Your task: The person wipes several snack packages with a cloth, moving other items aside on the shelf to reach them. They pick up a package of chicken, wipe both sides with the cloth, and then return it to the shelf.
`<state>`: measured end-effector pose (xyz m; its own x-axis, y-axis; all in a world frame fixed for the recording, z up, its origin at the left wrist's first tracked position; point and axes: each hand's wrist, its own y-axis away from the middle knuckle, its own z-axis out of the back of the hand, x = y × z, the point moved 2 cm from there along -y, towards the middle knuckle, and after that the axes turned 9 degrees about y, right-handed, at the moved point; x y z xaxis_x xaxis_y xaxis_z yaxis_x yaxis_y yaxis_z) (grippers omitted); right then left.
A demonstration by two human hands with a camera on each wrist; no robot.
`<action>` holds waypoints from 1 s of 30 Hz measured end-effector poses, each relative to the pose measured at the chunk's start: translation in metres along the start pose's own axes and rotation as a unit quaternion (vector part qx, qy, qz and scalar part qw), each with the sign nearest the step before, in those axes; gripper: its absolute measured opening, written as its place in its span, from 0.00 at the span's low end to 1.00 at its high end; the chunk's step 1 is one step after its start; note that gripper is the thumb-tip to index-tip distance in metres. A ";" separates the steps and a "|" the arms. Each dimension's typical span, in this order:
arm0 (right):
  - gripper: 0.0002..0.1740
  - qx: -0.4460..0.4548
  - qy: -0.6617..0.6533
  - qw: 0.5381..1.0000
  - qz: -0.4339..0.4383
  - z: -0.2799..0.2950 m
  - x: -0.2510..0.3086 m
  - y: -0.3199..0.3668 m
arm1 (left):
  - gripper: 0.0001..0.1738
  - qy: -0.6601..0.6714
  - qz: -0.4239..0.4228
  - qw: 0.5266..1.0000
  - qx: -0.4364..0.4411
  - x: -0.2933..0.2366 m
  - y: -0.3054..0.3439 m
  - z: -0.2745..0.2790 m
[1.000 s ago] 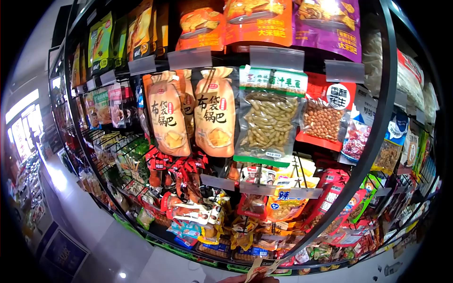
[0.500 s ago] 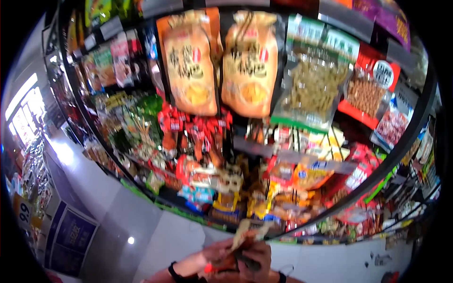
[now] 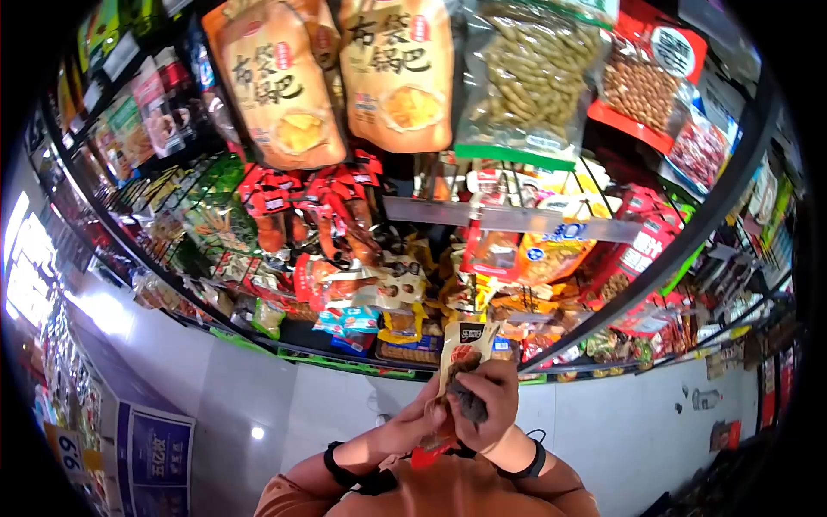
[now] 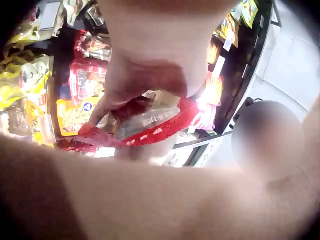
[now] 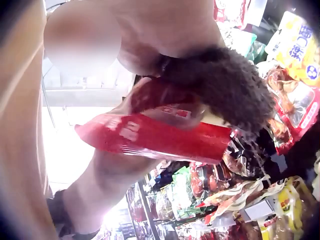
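Note:
A cream snack packet [image 3: 461,345] with a red bottom end is held in front of the person's body, below the shelves. My left hand [image 3: 417,424] grips its lower left side. In the right wrist view the packet's red end [image 5: 165,137] shows printed white letters; the left wrist view also has this red edge [image 4: 165,125] and a see-through part. My right hand [image 3: 493,398] curls round a dark grey fluffy cloth [image 3: 466,401], keeping it against the packet's right side. Close up, the cloth [image 5: 227,90] looks shaggy, and its inner part is hidden by the fingers.
Ahead stands a black-framed shelf rack with hanging rice-cracker bags [image 3: 401,77], a green-edged bean bag [image 3: 530,82] and a red peanut bag [image 3: 642,82]. A clear label strip [image 3: 508,215] juts out below them. Smaller packets fill the lower tiers; a blue sign [image 3: 159,461] stands at left.
The head view has tilted down, so the shelf goods sit higher. Both hands and the packet have come up from the bottom edge into full view, with the packet's printed front showing.

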<state>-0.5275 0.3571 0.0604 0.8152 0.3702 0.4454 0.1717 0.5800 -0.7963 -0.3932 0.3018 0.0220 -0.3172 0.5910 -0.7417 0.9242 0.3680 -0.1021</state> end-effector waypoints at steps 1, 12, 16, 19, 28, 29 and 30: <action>0.29 -0.004 0.001 1.000 -0.001 0.006 0.000 0.008 | 0.42 0.006 -0.006 1.000 0.005 0.000 -0.006 -0.005; 0.25 -0.125 0.149 0.979 -0.063 0.119 -0.050 0.049 | 0.31 -0.165 0.066 0.978 0.112 0.079 -0.056 -0.050; 0.25 -0.122 0.153 0.975 -0.106 0.150 -0.056 0.066 | 0.29 -0.166 0.038 0.980 0.101 0.108 -0.075 -0.068; 0.24 -0.052 0.150 0.984 -0.077 0.160 -0.051 0.067 | 0.29 -0.045 0.064 0.994 0.081 0.129 -0.083 -0.068; 0.22 -0.004 0.049 0.999 0.011 0.142 -0.071 0.048 | 0.30 -0.127 0.034 0.990 -0.051 0.129 -0.036 -0.066; 0.20 -0.021 0.022 0.999 -0.015 0.135 -0.073 0.042 | 0.31 -0.075 0.067 0.993 -0.065 0.112 -0.031 -0.077; 0.20 -0.019 0.007 1.000 -0.021 0.127 -0.075 0.039 | 0.31 -0.080 0.078 0.990 -0.086 0.103 -0.024 -0.079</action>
<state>-0.6521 0.4435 0.0480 0.8146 0.3358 0.4730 0.2266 0.5664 -0.7923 -0.4651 0.4111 0.0004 -0.1227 0.5341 -0.8365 0.9053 0.4056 0.1262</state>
